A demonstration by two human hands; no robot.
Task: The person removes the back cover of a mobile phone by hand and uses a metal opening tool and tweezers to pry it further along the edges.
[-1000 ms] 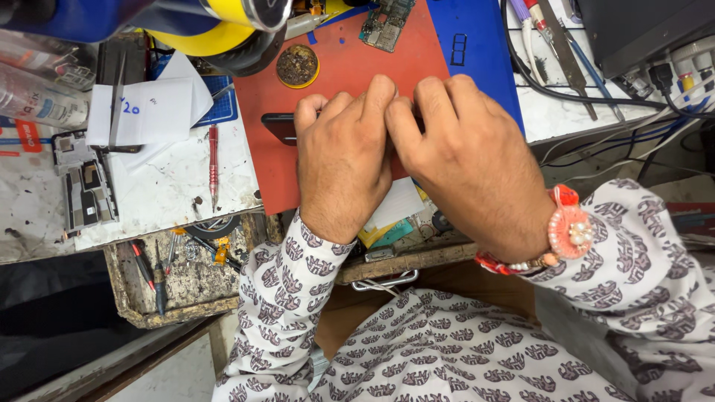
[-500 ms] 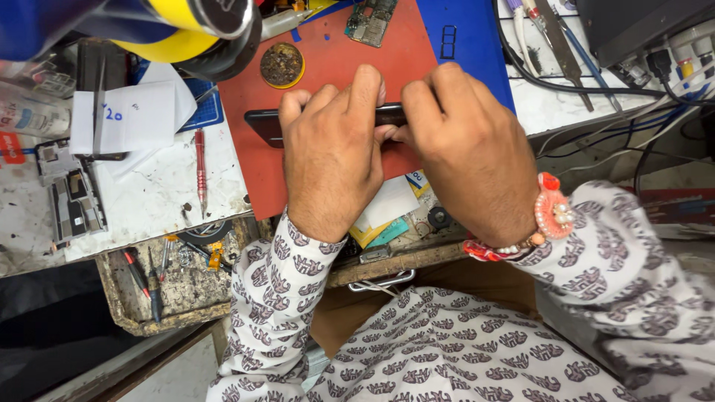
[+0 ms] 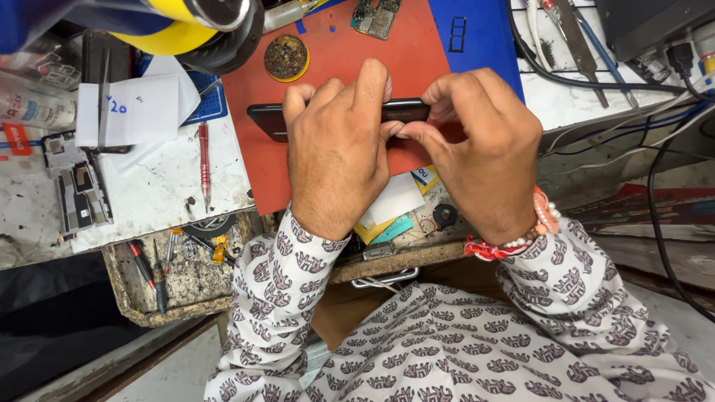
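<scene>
Two bare hands grip one black phone [image 3: 264, 120], held edge-up over a red work mat [image 3: 335, 56]: the left hand [image 3: 335, 149] has its fingers curled over the top edge, and the right hand [image 3: 477, 145] pinches the phone's right end. Beyond them lie a round brass-coloured tin [image 3: 286, 57] and a green circuit board [image 3: 377, 16]. Left of the mat: one red screwdriver [image 3: 203, 160], one folded white paper [image 3: 138, 109].
</scene>
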